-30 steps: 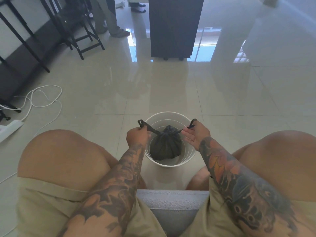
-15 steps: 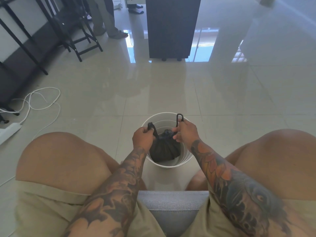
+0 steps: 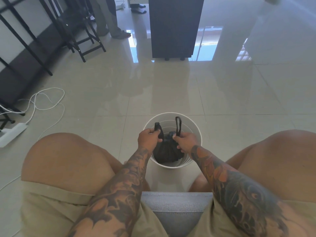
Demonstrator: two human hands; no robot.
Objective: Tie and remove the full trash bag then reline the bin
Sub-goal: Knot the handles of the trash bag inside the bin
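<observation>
While the person sits on a grey seat [image 3: 176, 209] with both knees spread, the count runs from largest down: one glossy tiled floor [image 3: 188, 93]; one dark cabinet [image 3: 174, 26] at 12 o'clock from the bin; one black folding stool [image 3: 85, 38] at about 11 o'clock, with another person's trouser legs [image 3: 109, 17] just beside it; one white bin [image 3: 196, 132] on the floor between the knees; one black trash bag [image 3: 166, 153] inside it; one white power strip [image 3: 12, 134] at 9 o'clock with white cables [image 3: 47, 103] looped near it; two hands; two bag handles. The bag sits low in the bin, its neck gathered into pleats, body dull black and rounded, not touching the rim at 12 o'clock. The left hand [image 3: 147, 138], fingers curled, grips the left handle [image 3: 157, 128], which stands up short and folded. The right hand [image 3: 185, 141], fingers likewise curled, pinches the right handle [image 3: 178, 124], a thin upright loop rising taller than the other. Both hands hover over the bin mouth, near each other, the bag's gathered neck between them.
</observation>
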